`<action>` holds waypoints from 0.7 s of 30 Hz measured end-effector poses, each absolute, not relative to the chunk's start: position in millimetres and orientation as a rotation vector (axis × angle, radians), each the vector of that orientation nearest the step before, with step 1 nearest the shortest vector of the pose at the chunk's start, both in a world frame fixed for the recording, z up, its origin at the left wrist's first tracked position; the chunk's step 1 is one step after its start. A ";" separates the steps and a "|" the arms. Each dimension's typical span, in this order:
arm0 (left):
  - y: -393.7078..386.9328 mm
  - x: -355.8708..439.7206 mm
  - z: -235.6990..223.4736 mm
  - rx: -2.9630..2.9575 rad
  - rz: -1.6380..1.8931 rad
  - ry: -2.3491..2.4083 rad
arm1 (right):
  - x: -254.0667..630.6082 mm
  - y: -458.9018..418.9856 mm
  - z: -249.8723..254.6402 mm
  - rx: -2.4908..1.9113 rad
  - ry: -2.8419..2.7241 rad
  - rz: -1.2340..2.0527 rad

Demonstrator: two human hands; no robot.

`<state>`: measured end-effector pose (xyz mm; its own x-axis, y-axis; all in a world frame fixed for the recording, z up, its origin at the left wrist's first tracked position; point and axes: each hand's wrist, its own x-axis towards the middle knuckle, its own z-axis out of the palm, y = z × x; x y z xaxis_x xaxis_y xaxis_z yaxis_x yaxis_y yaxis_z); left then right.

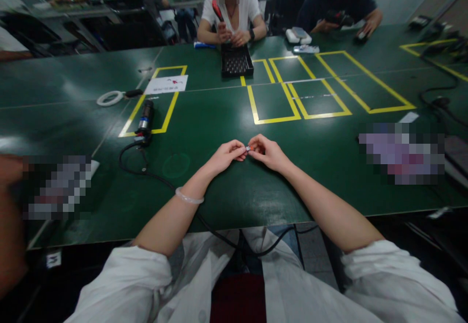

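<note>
My left hand (227, 156) and my right hand (269, 152) meet above the middle of the green table (204, 118). Between their fingertips is a small silver-and-orange part (249, 148), too small for me to tell its kind. Both hands pinch it, one from each side, and the fingers hide much of it. Left of my hands, a black and silver cylindrical tool (145, 117) with a blue band rests on the table, its black cable (161, 177) curving toward me and over the front edge.
Yellow tape outlines (274, 120) mark the table. A black tray (237, 65) with small pieces sits before a co-worker across from me. A white ring with a handle (110, 99) and a printed sheet (166, 84) lie left. Blurred-out items flank me; another co-worker holds a dark tool (340, 18).
</note>
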<state>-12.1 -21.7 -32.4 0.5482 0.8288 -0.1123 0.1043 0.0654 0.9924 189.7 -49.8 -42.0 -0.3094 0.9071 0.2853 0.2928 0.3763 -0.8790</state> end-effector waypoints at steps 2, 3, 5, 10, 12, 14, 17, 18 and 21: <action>-22.0 -11.9 -32.4 1.429 0.666 0.862 | 189.8 -49.6 -42.2 -1.051 -1.802 0.933; -22.2 -11.8 -32.7 1.434 0.668 0.861 | 190.0 -49.3 -42.5 -1.052 -1.795 0.941; -22.3 -11.6 -33.4 1.442 0.678 0.860 | 190.6 -48.6 -43.5 -1.047 -1.773 0.970; -22.1 -12.5 -34.5 1.467 0.696 0.875 | 191.1 -46.7 -45.7 -1.026 -1.711 1.067; -21.9 -13.0 -34.5 1.486 0.699 0.886 | 190.7 -46.5 -45.9 -1.029 -1.696 1.097; -21.6 -13.2 -34.7 1.517 0.717 0.900 | 190.3 -46.4 -46.2 -1.030 -1.680 1.120; -20.4 -13.7 -33.2 1.582 0.774 0.929 | 190.4 -45.9 -47.1 -1.031 -1.665 1.139; -19.7 -14.7 -31.4 1.623 0.803 0.952 | 190.6 -45.6 -47.6 -1.032 -1.662 1.143; -15.6 -24.7 -20.8 1.903 0.933 1.130 | 191.6 -44.7 -48.4 -1.030 -1.654 1.157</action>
